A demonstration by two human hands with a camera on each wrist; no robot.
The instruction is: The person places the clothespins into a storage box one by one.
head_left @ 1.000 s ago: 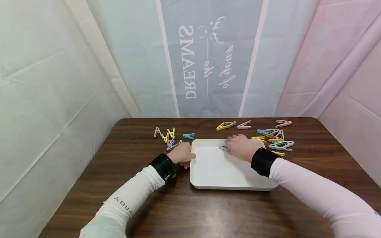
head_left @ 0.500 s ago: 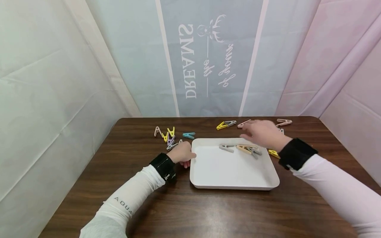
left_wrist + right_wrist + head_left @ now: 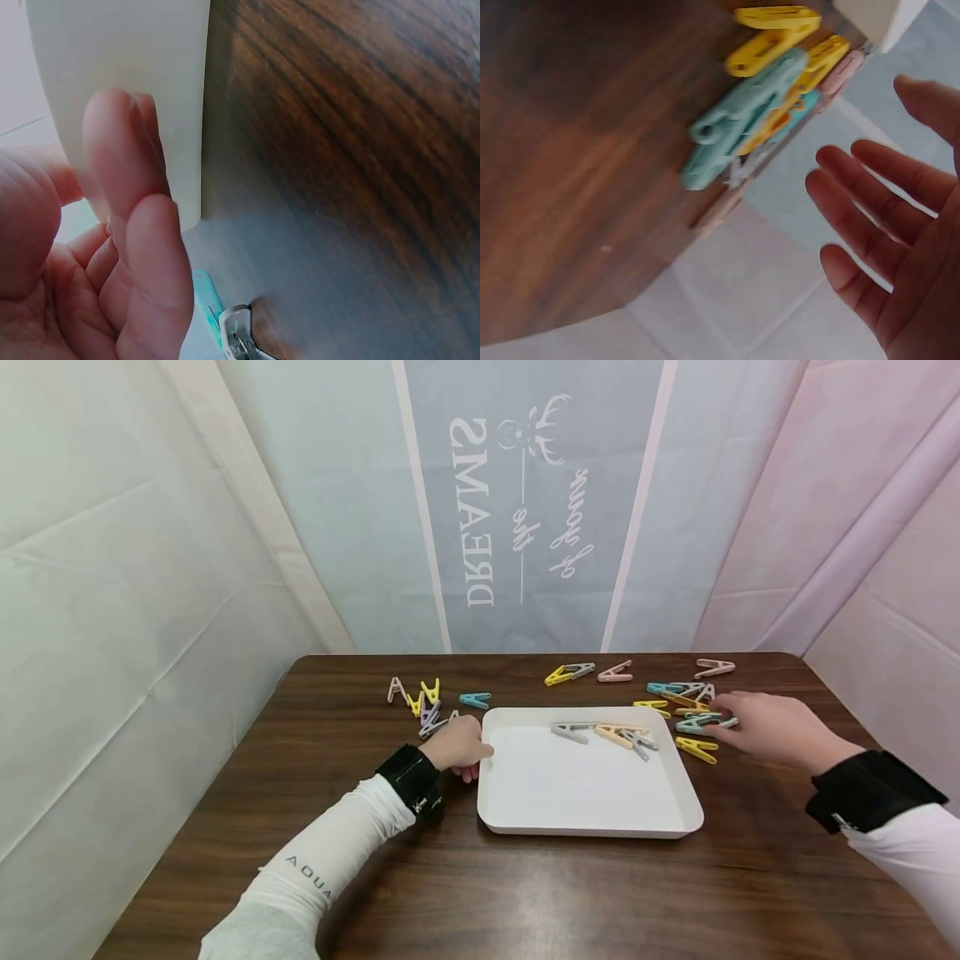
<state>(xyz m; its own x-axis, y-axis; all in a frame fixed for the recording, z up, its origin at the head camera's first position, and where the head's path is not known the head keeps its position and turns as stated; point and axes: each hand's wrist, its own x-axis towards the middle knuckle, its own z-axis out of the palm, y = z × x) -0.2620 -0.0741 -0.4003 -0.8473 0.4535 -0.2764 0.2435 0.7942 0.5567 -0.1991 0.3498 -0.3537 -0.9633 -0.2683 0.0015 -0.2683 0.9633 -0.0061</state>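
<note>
On the brown table [image 3: 525, 893], a pink clip [image 3: 397, 682], two yellow clips [image 3: 432, 698], a purple clip [image 3: 429, 716] and a grey clip [image 3: 435, 728] form a loose group at left. The left hand [image 3: 457, 747] is just nearer and to the right, pinching the left wall of the white tray [image 3: 577, 793], thumb over the rim. A blue clip [image 3: 471, 700] lies beyond the tray's far left corner. Inside the tray, along the far side, rest a single grey clip and, to its right, a beige clip [image 3: 615, 737] overlapping another grey one. A mixed pile of clips [image 3: 684, 700] lies right of the tray, with a light green clip [image 3: 750, 105] toward its near side. The right hand [image 3: 772, 728] reaches over the pile's right side, fingers loosely extended, thumb apart; fingertip contact cannot be confirmed, as the right wrist view is blurred.
</note>
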